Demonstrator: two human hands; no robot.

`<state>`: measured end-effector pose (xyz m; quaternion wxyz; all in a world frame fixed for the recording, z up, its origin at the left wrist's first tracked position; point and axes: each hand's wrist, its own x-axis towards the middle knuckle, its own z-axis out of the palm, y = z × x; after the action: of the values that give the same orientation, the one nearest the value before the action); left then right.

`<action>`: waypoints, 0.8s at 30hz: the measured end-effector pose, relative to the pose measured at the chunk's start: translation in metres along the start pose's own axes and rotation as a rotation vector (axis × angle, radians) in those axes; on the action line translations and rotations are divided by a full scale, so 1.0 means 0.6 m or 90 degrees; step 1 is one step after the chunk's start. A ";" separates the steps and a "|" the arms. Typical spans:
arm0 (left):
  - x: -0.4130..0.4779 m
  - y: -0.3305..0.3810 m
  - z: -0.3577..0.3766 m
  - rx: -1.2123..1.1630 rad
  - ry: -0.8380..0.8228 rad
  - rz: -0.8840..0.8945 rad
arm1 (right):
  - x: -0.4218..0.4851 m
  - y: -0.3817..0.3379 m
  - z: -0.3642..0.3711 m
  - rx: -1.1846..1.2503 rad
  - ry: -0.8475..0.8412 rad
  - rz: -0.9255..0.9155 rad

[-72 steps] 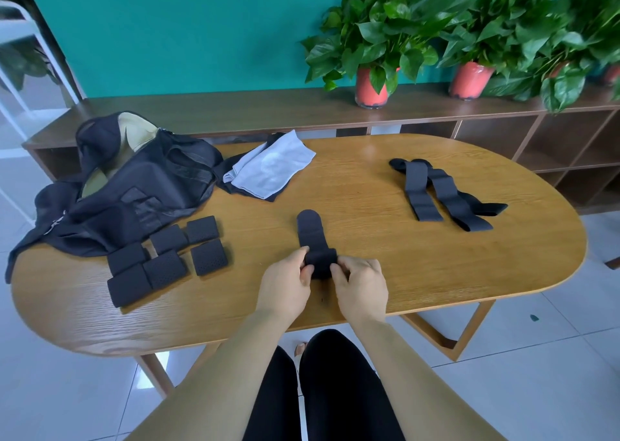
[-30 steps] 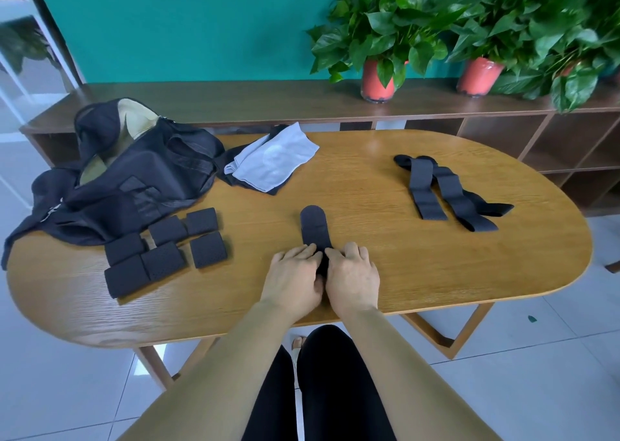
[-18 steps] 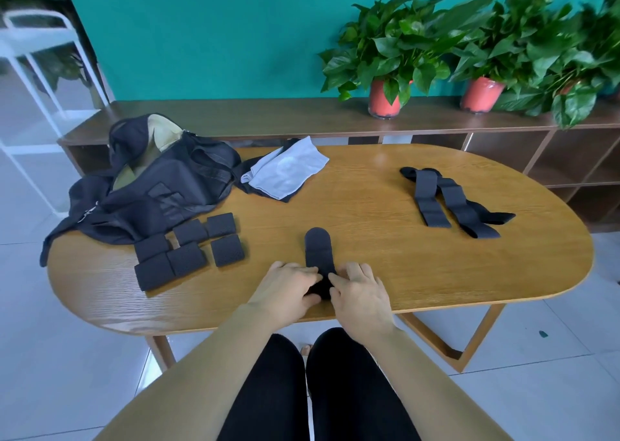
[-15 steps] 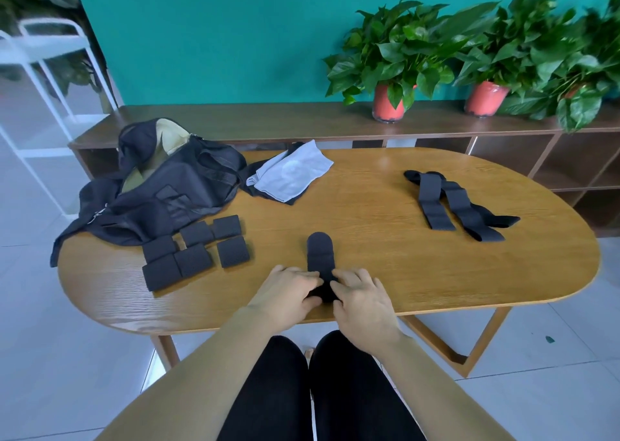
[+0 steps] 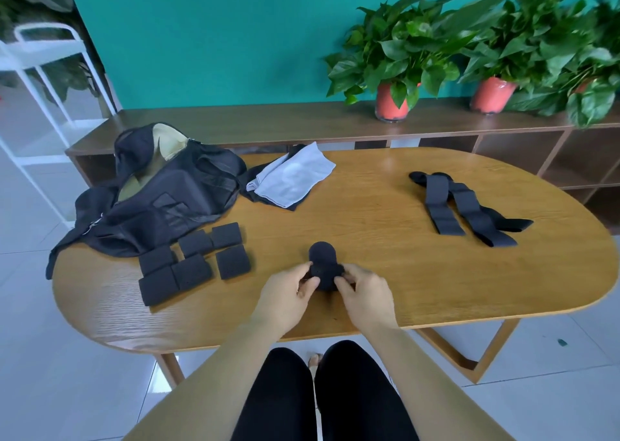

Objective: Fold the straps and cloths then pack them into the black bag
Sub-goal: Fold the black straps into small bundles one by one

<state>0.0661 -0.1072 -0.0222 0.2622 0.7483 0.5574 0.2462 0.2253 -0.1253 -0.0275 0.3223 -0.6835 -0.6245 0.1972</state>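
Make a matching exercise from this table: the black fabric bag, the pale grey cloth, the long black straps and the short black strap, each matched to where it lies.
Things:
1. black fabric bag
2. pale grey cloth
3. long black straps
4. short round-ended black strap

Places:
A. pinched between left hand and right hand
B. right side of the wooden table, unfolded
C. table's left end, pale lining showing
D. far edge, just right of the bag

Pairs: 1-C, 2-D, 3-B, 4-A.

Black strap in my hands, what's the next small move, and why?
Probably roll the black strap forward: left hand and right hand pinch its folded near end, while its rounded far end lies flat on the table.
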 end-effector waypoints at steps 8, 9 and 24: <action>0.037 -0.005 0.016 0.014 0.089 -0.062 | 0.026 -0.009 0.020 -0.059 0.042 0.065; 0.042 -0.006 0.018 0.016 0.090 -0.070 | 0.029 -0.009 0.022 -0.070 0.043 0.063; 0.088 0.004 0.010 0.131 0.023 -0.174 | 0.059 -0.025 0.030 -0.153 0.021 0.120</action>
<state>0.0855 -0.0575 -0.0208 0.2052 0.6838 0.6810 0.1628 0.2071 -0.0871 -0.0254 0.2284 -0.7762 -0.5711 0.1389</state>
